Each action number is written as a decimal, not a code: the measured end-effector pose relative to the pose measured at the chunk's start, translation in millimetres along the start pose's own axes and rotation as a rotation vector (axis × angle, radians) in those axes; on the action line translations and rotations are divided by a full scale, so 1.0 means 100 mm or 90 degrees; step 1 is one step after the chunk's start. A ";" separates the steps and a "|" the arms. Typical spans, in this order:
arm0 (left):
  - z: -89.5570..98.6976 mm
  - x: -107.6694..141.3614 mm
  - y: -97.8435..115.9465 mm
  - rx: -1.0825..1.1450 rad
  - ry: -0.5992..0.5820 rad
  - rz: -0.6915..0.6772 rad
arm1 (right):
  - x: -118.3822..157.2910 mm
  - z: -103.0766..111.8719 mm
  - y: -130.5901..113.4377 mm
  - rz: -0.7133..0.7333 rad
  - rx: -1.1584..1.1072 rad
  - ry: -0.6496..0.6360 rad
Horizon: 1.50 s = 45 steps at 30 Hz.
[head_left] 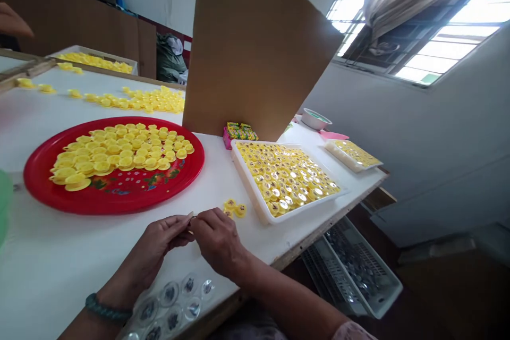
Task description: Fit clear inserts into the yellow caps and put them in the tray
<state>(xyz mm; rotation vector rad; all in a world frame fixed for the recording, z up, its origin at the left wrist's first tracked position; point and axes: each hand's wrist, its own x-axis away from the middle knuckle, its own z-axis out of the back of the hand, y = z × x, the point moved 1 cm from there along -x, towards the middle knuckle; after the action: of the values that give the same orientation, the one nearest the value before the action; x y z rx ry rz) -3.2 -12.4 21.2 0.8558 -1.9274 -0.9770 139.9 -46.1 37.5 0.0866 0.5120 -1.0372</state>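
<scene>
My left hand (169, 239) and my right hand (217, 238) meet over the near part of the table, fingertips pinched together. Whatever sits between them is mostly hidden and too small to make out. Just beyond my right hand lie several small yellow discs (240, 210) with dark prints. Below my hands, at the table edge, rests a sheet of clear round domes (173, 297) with dark pictures inside. To the left, a red oval tray (119, 207) holds many yellow cap-like pieces (125, 156). Right of my hands, a white tray (263, 212) is filled with yellow discs under shiny clear covers.
A tall cardboard panel (255, 48) stands across the table behind small green-yellow packets (241, 132). Loose yellow pieces (155, 100) and another filled tray (95, 61) lie at the back left. A second tray (354, 154) sits far right; a plastic crate (358, 271) is below the edge.
</scene>
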 end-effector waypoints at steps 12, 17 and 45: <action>0.05 -0.02 0.10 -0.188 -0.029 -0.043 | -0.16 0.21 0.21 0.051 -0.230 -0.169; 0.04 0.00 0.13 -0.149 -0.068 -0.048 | -0.15 0.19 0.19 0.022 -0.276 -0.145; 0.33 -0.32 -0.14 -0.566 0.103 -0.249 | -0.37 -0.21 0.45 -0.016 -0.069 -0.280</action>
<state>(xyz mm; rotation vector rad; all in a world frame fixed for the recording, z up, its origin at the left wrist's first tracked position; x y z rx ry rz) -13.8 17.9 -15.0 0.7334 -1.0041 -1.7386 155.2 13.4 27.4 -0.2404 0.1680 -1.0142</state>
